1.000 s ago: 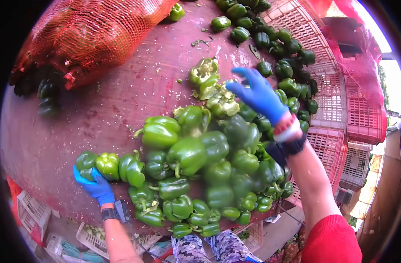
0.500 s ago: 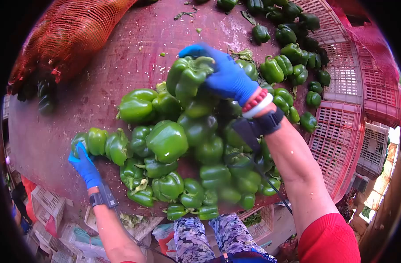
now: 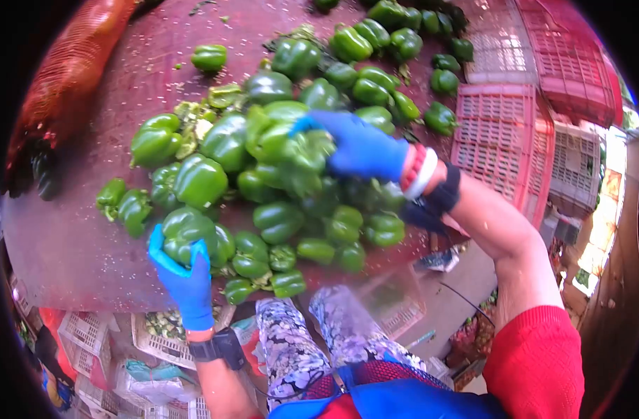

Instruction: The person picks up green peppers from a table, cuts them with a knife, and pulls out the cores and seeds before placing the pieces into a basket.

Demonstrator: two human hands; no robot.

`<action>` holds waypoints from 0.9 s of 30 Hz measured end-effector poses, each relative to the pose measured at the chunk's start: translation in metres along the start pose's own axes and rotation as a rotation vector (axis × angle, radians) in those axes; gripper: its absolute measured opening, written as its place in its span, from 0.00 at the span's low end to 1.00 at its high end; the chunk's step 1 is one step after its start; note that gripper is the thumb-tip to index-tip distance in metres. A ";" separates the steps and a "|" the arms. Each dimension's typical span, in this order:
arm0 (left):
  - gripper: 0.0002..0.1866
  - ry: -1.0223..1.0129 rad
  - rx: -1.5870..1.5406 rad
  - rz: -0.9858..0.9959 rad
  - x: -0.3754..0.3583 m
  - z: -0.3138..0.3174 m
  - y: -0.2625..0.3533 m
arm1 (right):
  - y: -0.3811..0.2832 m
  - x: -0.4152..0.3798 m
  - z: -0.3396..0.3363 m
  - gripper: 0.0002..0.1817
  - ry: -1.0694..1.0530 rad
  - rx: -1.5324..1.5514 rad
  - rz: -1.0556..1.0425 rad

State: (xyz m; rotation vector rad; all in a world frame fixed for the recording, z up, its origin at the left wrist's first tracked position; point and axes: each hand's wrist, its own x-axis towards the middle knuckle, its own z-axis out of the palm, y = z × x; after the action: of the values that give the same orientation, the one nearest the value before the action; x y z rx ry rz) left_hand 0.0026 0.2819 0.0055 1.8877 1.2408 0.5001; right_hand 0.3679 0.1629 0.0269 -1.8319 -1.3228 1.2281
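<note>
Both my hands wear blue gloves. My left hand (image 3: 186, 279) is at the lower left of the pile, its thumb and fingers around a large green bell pepper (image 3: 188, 234). Over the middle of the pile, my right hand (image 3: 354, 145) is closed on a light green pepper (image 3: 307, 157), blurred by motion. Many green peppers lie heaped beneath and between the hands, among them a shiny one (image 3: 201, 181) just above my left hand. Small leafy scraps (image 3: 192, 122) lie at the pile's upper left.
A red mesh sack (image 3: 75, 77) stands on the red table (image 3: 61, 258) at the upper left. Pink and white plastic crates (image 3: 494, 126) line the right side. More peppers (image 3: 403, 43) lie at the upper right. A crate of scraps (image 3: 167, 347) sits below the table edge.
The view has shifted. My left hand has left the small peppers at the far left and now holds a large pepper. My right hand is lower over the pile. A single pepper now lies apart at the top.
</note>
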 end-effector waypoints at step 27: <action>0.39 -0.407 0.750 0.316 0.017 0.067 0.076 | -0.017 -0.139 0.061 0.30 0.579 0.661 0.307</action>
State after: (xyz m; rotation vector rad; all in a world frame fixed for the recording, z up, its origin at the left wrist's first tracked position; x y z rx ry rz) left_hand 0.1002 0.2551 0.0237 2.6630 0.9153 -0.2447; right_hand 0.2927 0.0349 0.0639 -1.7176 -0.2748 0.9934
